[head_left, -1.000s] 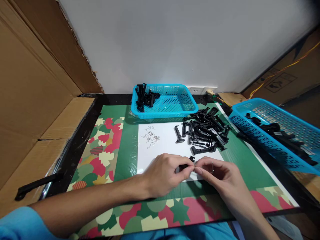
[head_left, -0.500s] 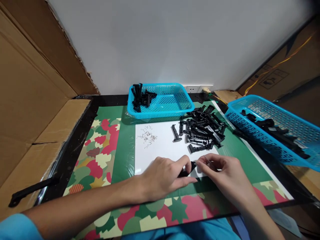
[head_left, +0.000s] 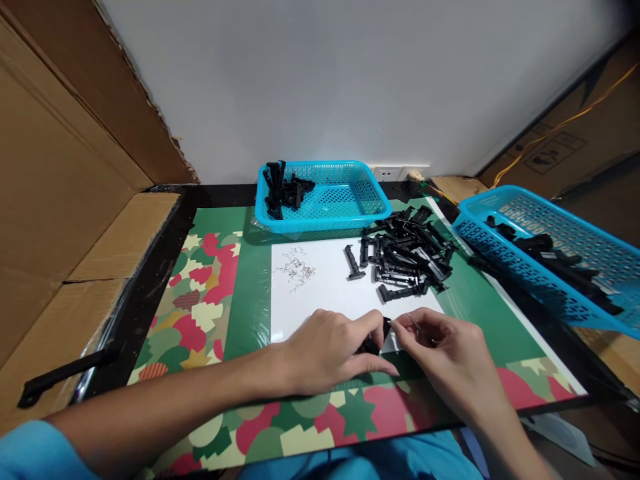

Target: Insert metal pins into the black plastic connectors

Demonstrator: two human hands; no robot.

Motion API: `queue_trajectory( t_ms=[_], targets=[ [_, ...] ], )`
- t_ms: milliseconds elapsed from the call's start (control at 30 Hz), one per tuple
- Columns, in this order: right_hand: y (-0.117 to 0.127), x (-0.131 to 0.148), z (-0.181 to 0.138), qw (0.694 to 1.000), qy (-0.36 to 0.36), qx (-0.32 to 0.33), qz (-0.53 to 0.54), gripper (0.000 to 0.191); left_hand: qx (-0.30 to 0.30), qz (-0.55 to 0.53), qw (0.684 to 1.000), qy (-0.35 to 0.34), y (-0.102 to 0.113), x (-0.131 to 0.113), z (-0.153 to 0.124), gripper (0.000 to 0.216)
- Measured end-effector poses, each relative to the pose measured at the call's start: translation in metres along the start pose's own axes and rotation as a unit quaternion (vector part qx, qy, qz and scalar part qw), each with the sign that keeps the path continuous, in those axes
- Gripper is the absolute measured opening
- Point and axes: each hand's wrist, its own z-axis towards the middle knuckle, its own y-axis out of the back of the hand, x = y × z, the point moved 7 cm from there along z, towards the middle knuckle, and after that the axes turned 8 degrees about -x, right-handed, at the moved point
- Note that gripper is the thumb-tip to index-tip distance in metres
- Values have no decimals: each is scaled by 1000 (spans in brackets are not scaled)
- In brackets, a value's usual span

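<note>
In the head view, the white sheet (head_left: 295, 313) is the middle of my clock. The left hand (head_left: 333, 350) is at 6 o'clock, resting low over the sheet's near edge. Its fingers curl around a small black piece (head_left: 370, 345), with the thumb stretched out under it. Most of that piece hides behind the fingers, but its tip pokes out toward 2 o'clock. The right hand (head_left: 445, 350) is at 4 o'clock. Its thumb and first finger are close together, right by the tip of the black piece. A thin bit (head_left: 414, 323) sticks up out of the right hand, held in the fingers. It is hard to see, so I can't tell if the fingertips also pinch something tiny.

On the sheet, at 10 o'clock, lies a loose heap of tiny bent wires (head_left: 296, 270). At 1 to 2 o'clock there is a big messy pile of black pieces (head_left: 410, 253), partly on the sheet and partly on the green mat (head_left: 253, 287). One loose black piece (head_left: 353, 263) lies just beside the pile, on its 9 o'clock side.

At 12 o'clock sits a blue basket (head_left: 320, 225), with more black pieces in its 9 o'clock end. At 3 o'clock is another blue basket (head_left: 530, 287), also with black pieces in it. Far out at 8 o'clock is a long black bar (head_left: 65, 377).
</note>
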Motion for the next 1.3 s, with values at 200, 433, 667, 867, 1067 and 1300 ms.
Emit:
queue_trajectory(
  t_ms=[200, 433, 667, 867, 1067, 1300],
  targets=[
    [-4, -3, -6, 999, 4, -20, 27, 28, 5, -23, 1000, 6, 0, 2, -1, 38],
    [-5, -2, -9, 996, 4, -54, 72, 30, 11, -53, 998, 23, 0, 2, 1, 39],
    [-7, -5, -16, 995, 37, -52, 70, 28, 15, -29, 999, 28, 0, 3, 1, 39],
    [-9, 3, -18, 995, 93, -36, 19, 27, 13, -12, 1000, 22, 0, 2, 0, 40],
    [-2, 4, -16, 994, 107, 6, -30, 26, 7, -14, 1000, 21, 1, 2, -1, 41],
    [23, 10, -14, 985, 168, -34, -35, 26, -1, -9, 1000, 17, 0, 4, 0, 40]
  ],
)
